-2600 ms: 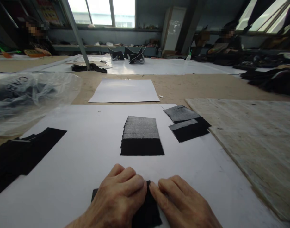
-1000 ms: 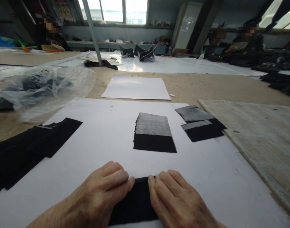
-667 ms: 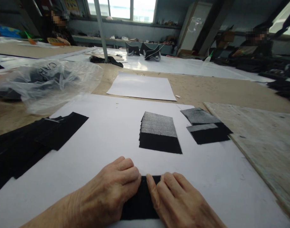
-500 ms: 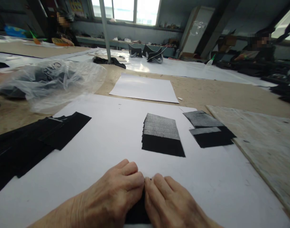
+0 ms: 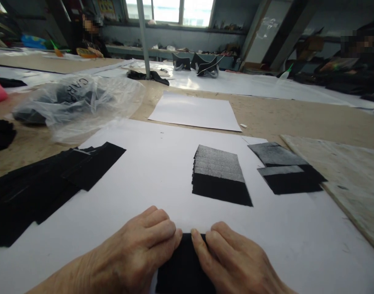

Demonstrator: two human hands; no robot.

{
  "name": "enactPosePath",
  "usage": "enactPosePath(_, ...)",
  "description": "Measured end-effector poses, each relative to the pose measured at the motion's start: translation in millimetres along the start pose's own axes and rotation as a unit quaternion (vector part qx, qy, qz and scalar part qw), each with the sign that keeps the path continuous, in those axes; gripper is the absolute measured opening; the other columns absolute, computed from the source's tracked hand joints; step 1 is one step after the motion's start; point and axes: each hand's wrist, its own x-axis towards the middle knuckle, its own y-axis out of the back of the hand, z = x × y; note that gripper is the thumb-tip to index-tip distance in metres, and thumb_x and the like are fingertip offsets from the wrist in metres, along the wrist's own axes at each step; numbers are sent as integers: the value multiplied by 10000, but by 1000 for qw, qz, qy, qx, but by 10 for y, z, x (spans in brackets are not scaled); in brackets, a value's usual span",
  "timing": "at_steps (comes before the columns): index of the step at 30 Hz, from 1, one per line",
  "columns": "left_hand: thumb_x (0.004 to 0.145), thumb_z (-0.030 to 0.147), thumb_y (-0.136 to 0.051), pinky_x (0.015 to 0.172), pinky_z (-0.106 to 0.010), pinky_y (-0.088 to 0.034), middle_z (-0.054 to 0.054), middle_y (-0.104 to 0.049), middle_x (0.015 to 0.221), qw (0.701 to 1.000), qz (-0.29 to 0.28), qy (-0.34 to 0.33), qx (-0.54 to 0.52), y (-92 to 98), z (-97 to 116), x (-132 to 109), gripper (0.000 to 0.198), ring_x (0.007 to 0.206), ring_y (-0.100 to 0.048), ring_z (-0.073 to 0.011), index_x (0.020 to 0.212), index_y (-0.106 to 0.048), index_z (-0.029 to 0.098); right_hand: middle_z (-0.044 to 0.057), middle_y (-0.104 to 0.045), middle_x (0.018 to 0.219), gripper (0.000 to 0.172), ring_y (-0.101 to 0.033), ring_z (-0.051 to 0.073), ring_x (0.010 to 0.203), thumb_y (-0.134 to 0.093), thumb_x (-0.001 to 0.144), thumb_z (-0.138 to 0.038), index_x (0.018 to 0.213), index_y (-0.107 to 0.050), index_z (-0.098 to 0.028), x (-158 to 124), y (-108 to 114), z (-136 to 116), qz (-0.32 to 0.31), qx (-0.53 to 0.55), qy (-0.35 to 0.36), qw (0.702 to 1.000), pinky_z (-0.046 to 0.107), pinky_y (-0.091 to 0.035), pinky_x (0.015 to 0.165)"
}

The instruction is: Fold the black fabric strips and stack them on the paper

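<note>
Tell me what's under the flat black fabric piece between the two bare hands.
A large white sheet shows just beyond the flat black fabric piece, which the left hand and right hand touch. Whatever lies directly beneath is covered.

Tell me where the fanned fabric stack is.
In the head view, the fanned grey-and-black fabric stack lies right of centre on the large white sheet, beyond the right hand and left of the overlapping fabric pieces.
</note>
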Motion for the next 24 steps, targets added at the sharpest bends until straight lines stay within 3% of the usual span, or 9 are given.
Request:
enactPosePath(3,829,6,-297,556,-297,-351,-44,-484,673,1000,16,-11,-6,-50,5,10,283,616,-391,-160,881,-558,104,76,-565,685,245,-490,160,614,-402,854,-30,965,-619,-7,52,30,-1,-28,-8,7,1000,286,-437,476)
enactPosePath(7,737,-30,-345,551,-301,-319,-39,-454,673,999,19,-19,-32,-109,-19,14,265,622,-373,-160,860,-542,100,47,-536,647,264,-453,159,557,-397,801,0,699,-609,-120,200,19,-36,-65,-47,45,996,296,-340,418)
enactPosePath(10,694,-43,-347,563,-308,-314,-40,-440,672,998,25,-13,-56,-103,-41,2,233,627,-365,-156,741,-512,116,45,-514,624,288,-438,168,564,-386,772,12,622,-575,-145,295,-45,-59,-58,-49,78,994,311,-318,441)
enactPosePath(13,720,-45,-354,597,-280,-360,-39,-461,697,994,29,18,-106,-52,-78,-13,247,663,-409,-145,765,-540,112,30,-467,579,297,-392,149,550,-398,766,16,556,-521,-155,299,-116,-42,-36,18,61,997,303,-288,447)
enactPosePath(17,797,-22,-409,649,-212,-404,-36,-518,767,987,37,47,-148,22,-144,-28,266,724,-469,-119,905,-597,131,35,-496,614,277,-394,142,576,-447,786,4,566,-511,-152,217,-153,20,-29,61,35,997,285,-297,449)
enactPosePath(24,713,-57,-368,640,-256,-388,-40,-493,753,990,10,50,-133,57,-161,-63,361,713,-442,-141,912,-606,127,32,-506,656,245,-441,131,607,-427,839,-21,670,-568,-129,219,-160,43,-24,42,37,998,260,-357,468)
